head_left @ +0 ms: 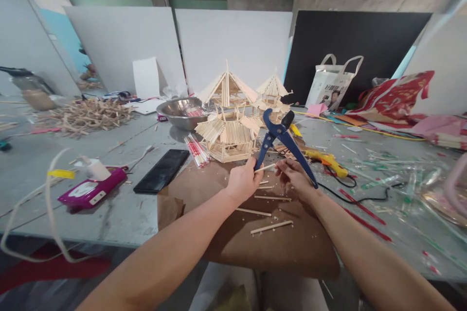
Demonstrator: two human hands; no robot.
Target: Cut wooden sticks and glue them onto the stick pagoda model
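Observation:
My left hand (242, 181) is closed in a fist over the brown paper (233, 238). It pinches one end of a thin wooden stick (266, 167) that runs across to my right hand (296, 178). My right hand is closed round the longer handle of a blue cutter (278, 136). The cutter's jaws point up and its handles are spread. The tip of the shorter handle rests against my left fingers. A stick-built model pavilion (228, 138) stands just behind the hands. Several cut sticks (272, 227) lie on the paper.
Two more stick models (272, 90) and a steel bowl (178, 112) stand behind. A black phone (162, 170), red-tipped sticks (197, 150) and a pink wipes pack (91, 189) lie left. A yellow glue gun (328, 160) with a black cord lies right. A stick pile (91, 115) sits far left.

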